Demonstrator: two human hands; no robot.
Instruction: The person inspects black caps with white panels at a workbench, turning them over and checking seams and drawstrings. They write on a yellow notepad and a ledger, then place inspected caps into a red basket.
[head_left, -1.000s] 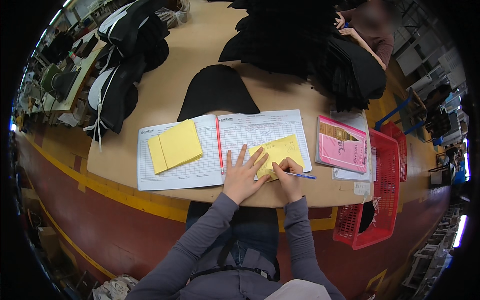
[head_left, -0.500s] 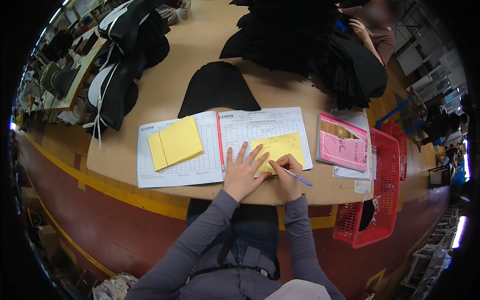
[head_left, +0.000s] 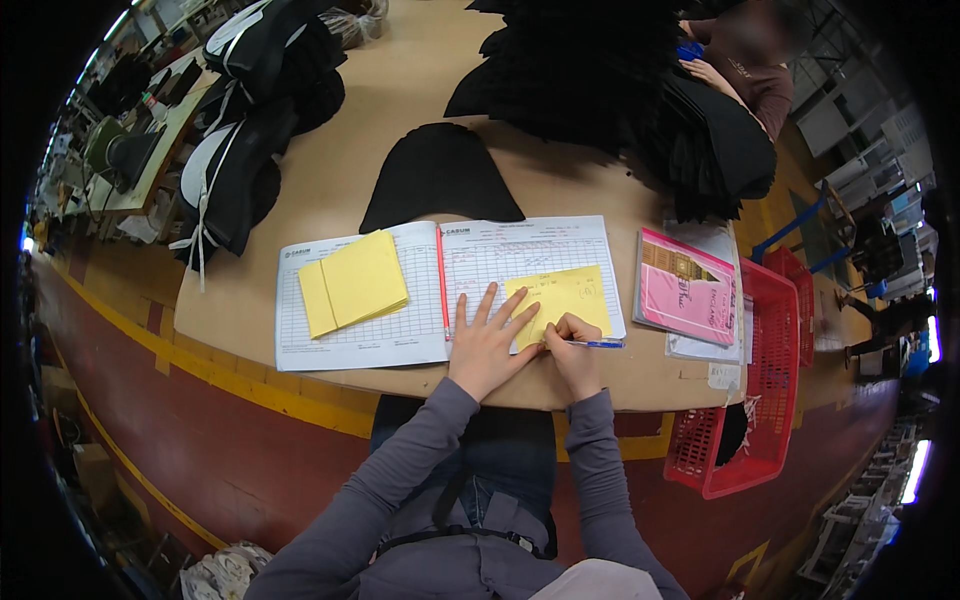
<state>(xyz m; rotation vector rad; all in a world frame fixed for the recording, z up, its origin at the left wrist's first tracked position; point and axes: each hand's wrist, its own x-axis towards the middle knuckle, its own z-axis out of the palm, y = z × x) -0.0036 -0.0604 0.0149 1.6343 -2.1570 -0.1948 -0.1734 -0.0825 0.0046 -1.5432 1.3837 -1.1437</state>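
My right hand (head_left: 573, 358) is closed around a blue pen (head_left: 607, 344), its tip down by the lower edge of a yellow slip (head_left: 570, 298) with handwriting on it. My left hand (head_left: 485, 345) lies flat with fingers spread, over the slip's left edge and the page under it. Both rest on an open ledger (head_left: 350, 352) with printed grids. A red pencil (head_left: 442, 280) lies along the ledger's fold. On its left page sits a pad of yellow slips (head_left: 362, 285).
A black curved fabric piece (head_left: 435, 178) lies beyond the ledger, and tall black stacks (head_left: 590, 80) stand behind. Tied black bundles (head_left: 240, 180) are at the left edge. Right are a pink notebook (head_left: 685, 285) and a red plastic basket (head_left: 770, 400). Another person (head_left: 750, 65) stands far right.
My right hand has shifted slightly down, and the pen now lies closer to level. My left hand stays on the slip. The other person's arm has lowered.
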